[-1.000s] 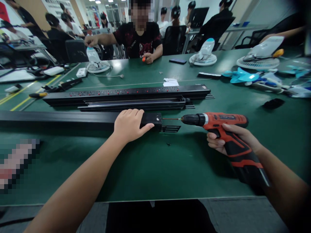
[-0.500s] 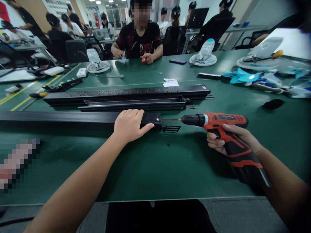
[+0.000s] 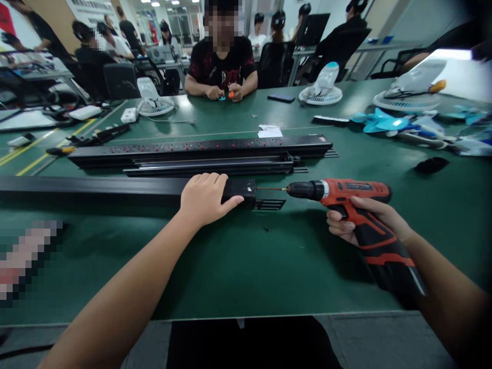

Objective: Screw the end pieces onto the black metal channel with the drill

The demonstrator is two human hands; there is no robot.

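My left hand [image 3: 204,200] clasps a long black bar [image 3: 96,187] near its right end, with the fingers over the top and the thumb along the near face. The bar lies flat on the table and runs out of view at the left. In my right hand [image 3: 344,225] is a red and black cordless drill [image 3: 357,190], a finger by its trigger. Its long thin bit [image 3: 271,188] points left, and the tip meets the bar's end face. Slotted black tabs [image 3: 270,205] stick out below the bit. A small dark screw-like piece [image 3: 266,228] lies in front.
Behind the bar lie a black strip with red dots [image 3: 186,146] and a narrower black rail [image 3: 215,165]. A screwdriver [image 3: 60,150] is at their left. White fans [image 3: 321,95] and blue fan blades [image 3: 384,121] stand farther back. A co-worker [image 3: 222,61] sits opposite.
My hands, the drill and the bar look the same. Across the table, the co-worker's hands have come closer together around small blue and orange pieces.
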